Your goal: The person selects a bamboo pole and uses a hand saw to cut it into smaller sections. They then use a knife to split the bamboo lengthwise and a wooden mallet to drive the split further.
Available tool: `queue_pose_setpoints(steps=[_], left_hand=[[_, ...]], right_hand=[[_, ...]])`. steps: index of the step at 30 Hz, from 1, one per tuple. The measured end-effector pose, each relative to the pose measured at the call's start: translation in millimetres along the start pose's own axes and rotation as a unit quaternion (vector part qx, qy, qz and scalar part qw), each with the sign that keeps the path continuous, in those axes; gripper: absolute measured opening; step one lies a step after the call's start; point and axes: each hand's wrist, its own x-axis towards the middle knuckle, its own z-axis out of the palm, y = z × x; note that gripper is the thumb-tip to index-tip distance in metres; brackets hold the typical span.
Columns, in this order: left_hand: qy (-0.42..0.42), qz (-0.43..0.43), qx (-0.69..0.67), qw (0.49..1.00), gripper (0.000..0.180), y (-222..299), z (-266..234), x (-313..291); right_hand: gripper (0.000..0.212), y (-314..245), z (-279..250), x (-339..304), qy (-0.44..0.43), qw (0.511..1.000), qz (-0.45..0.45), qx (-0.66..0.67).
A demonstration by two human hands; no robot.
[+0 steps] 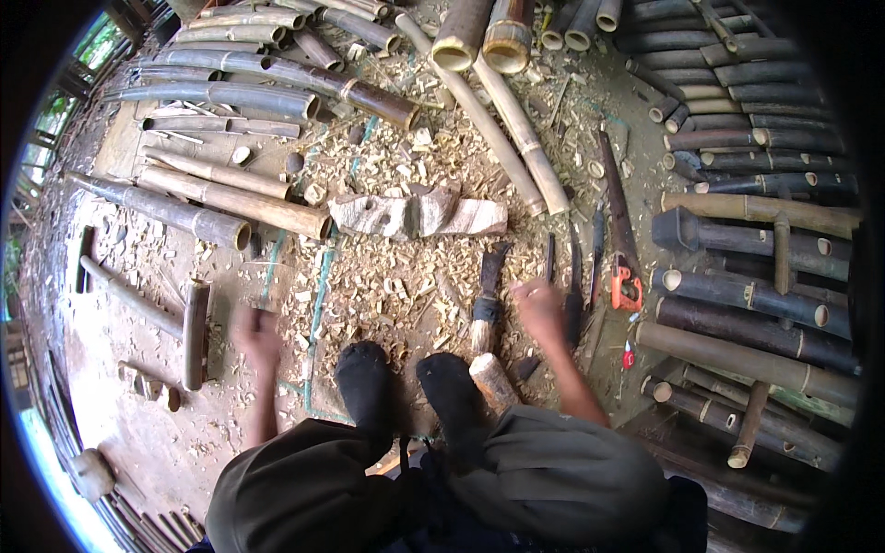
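My left hand (255, 334) is over the floor to the left of my feet, smeared by motion, so its fingers do not read. No tool shows in it. My right hand (540, 306), also blurred, is raised to the right of a hatchet-like chopping blade (488, 300) with a dark wrapping and a pale wooden handle. Its fingers are too smeared to judge. Ahead of my feet lies a notched, rough wooden block (419, 215) across the shavings. A short piece of log (494, 382) rests by my right foot.
Wood chips (378, 286) cover the floor. On the right lie an orange-handled saw (627, 288), a small red-and-white tool (629, 353) and stacked bamboo (747, 346). Bamboo poles (235, 198) lie at the left. Upright-cut bamboo tubes (458, 46) stand at the far side. A wooden mallet (194, 334) lies left.
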Motion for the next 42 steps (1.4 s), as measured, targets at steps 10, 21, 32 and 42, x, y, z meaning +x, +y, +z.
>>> queue_pose_setpoints(steps=[10,21,32,42], left_hand=[[-0.308,0.124,0.025,0.943,0.016,66.7,82.5,-116.5],[-0.283,0.104,0.001,0.953,0.015,74.5,85.7,-113.2],[-0.308,0.087,-0.025,0.947,0.016,78.7,95.2,-117.0],[-0.324,0.085,-0.001,0.942,0.015,68.1,84.5,-110.1]], right_hand=[[0.070,5.6,34.1,-18.0,-0.026,0.984,-0.141,0.101],[0.068,28.1,-115.8,218.2,0.126,0.973,-0.032,-0.189],[0.074,-20.2,-76.6,274.8,0.120,0.980,-0.156,0.040],[0.076,-103.5,-57.5,235.6,0.190,0.958,-0.212,-0.022]])
